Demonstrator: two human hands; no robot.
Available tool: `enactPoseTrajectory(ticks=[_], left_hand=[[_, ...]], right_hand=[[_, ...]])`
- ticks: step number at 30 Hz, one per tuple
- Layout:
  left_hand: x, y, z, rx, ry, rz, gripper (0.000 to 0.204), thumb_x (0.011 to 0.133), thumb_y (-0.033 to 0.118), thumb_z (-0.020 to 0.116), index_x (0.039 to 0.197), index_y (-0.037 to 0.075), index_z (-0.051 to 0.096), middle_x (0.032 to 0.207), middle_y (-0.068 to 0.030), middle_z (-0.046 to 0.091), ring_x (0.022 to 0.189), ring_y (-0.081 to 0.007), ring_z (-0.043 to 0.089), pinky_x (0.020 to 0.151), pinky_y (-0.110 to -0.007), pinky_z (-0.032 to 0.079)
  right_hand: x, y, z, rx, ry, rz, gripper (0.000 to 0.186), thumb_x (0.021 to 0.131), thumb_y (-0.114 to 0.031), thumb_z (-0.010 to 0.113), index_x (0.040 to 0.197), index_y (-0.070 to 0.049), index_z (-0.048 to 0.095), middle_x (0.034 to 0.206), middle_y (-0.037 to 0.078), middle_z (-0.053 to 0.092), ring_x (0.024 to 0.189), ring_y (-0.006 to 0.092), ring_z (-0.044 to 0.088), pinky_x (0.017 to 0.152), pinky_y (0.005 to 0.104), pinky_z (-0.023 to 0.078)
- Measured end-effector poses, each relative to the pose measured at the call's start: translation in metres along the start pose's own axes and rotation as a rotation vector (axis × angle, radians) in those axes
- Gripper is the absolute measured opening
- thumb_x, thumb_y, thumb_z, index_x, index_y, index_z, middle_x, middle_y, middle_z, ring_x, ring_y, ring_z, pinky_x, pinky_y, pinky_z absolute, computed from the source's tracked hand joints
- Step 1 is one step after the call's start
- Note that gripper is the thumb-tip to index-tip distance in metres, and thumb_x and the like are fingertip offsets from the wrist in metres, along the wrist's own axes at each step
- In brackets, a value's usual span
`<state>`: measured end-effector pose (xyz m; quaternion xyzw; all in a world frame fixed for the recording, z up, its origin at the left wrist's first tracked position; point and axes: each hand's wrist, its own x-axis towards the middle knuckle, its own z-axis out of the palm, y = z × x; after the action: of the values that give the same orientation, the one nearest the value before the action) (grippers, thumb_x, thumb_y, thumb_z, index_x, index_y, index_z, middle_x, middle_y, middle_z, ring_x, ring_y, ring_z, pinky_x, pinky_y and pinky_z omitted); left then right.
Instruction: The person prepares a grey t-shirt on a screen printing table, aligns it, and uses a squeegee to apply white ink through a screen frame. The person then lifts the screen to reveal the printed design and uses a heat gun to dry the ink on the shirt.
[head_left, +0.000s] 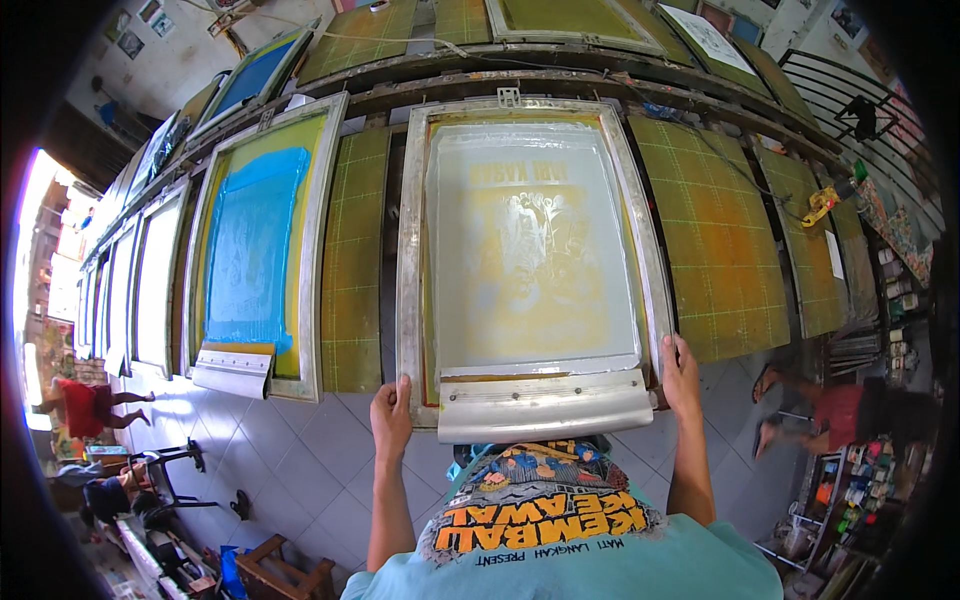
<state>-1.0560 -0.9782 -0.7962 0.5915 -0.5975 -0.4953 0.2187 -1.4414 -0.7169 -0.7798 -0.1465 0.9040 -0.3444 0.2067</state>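
A screen printing frame (411, 250) with metal sides lies in front of me, its mesh (470, 300) coated with whitish-grey ink. A yellowish picture and lettering show through the ink. My left hand (391, 415) is closed on the frame's near left corner, thumb on top. On the near right side, my right hand (681, 375) grips the same frame, also with the thumb up. Between my hands, a wide metal-holder squeegee (545, 407) rests across the frame's near end; neither hand touches it. The fingers under the frame are hidden.
Left of me, another screen frame (311, 300) holds blue ink and a squeegee (232, 370). Grid-lined greenish boards (710, 250) flank my frame. A dark rail (580, 90) runs behind. One person (85, 408) is at far left, another (850, 415) at right beside shelves.
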Motion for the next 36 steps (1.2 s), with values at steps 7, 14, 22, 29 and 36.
enactPoseTrajectory(ticks=[7, 14, 22, 29, 36], left_hand=[[0.028, 0.048, 0.018, -0.115, 0.021, -0.057, 0.059, 0.099, 0.05, 0.059, 0.086, -0.007, 0.065, 0.069, -0.0009, 0.05, 0.068, -0.0103, 0.043, 0.062, -0.028, 0.038], [0.022, 0.032, 0.026, -0.174, 0.158, -0.016, 0.058, 0.098, 0.05, 0.061, 0.091, -0.007, 0.068, 0.067, 0.0008, 0.045, 0.067, -0.0099, 0.04, 0.061, -0.028, 0.036], [-0.052, 0.05, -0.026, -0.307, 0.261, 0.055, 0.044, 0.101, 0.038, 0.06, 0.09, -0.004, 0.068, 0.069, 0.0063, 0.044, 0.065, -0.0052, 0.034, 0.057, -0.026, 0.027], [-0.105, 0.024, -0.117, -0.418, 0.436, 0.055, 0.046, 0.104, 0.041, 0.054, 0.103, -0.002, 0.069, 0.088, 0.0, 0.061, 0.08, -0.0084, 0.052, 0.072, -0.028, 0.044], [-0.196, -0.054, -0.24, -0.253, 0.834, -0.115, 0.068, 0.104, 0.051, 0.047, 0.131, -0.01, 0.059, 0.12, -0.0142, 0.066, 0.106, -0.024, 0.063, 0.094, -0.034, 0.048]], right_hand=[[0.035, -0.009, 0.008, 0.221, 0.012, 0.007, 0.074, 0.1, -0.056, 0.05, 0.136, 0.009, 0.054, 0.135, 0.027, 0.059, 0.129, 0.0341, 0.054, 0.109, 0.0379, 0.038], [0.037, 0.01, 0.029, 0.372, 0.161, -0.036, 0.067, 0.1, -0.053, 0.053, 0.122, 0.009, 0.064, 0.12, 0.024, 0.068, 0.117, 0.0297, 0.062, 0.101, 0.0363, 0.043], [-0.005, -0.022, 0.006, 0.481, 0.195, -0.241, 0.045, 0.103, -0.039, 0.056, 0.111, 0.005, 0.063, 0.101, 0.01, 0.065, 0.095, 0.0152, 0.057, 0.088, 0.0314, 0.046], [-0.056, -0.068, 0.053, 0.603, -0.014, -0.337, 0.055, 0.097, -0.051, 0.061, 0.123, -0.003, 0.053, 0.108, 0.009, 0.058, 0.096, 0.0174, 0.054, 0.087, 0.0337, 0.045], [-0.146, -0.156, 0.139, 0.57, -0.412, -0.48, 0.092, 0.083, -0.074, 0.063, 0.131, 0.004, 0.054, 0.125, 0.025, 0.064, 0.114, 0.0318, 0.064, 0.097, 0.0391, 0.049]])
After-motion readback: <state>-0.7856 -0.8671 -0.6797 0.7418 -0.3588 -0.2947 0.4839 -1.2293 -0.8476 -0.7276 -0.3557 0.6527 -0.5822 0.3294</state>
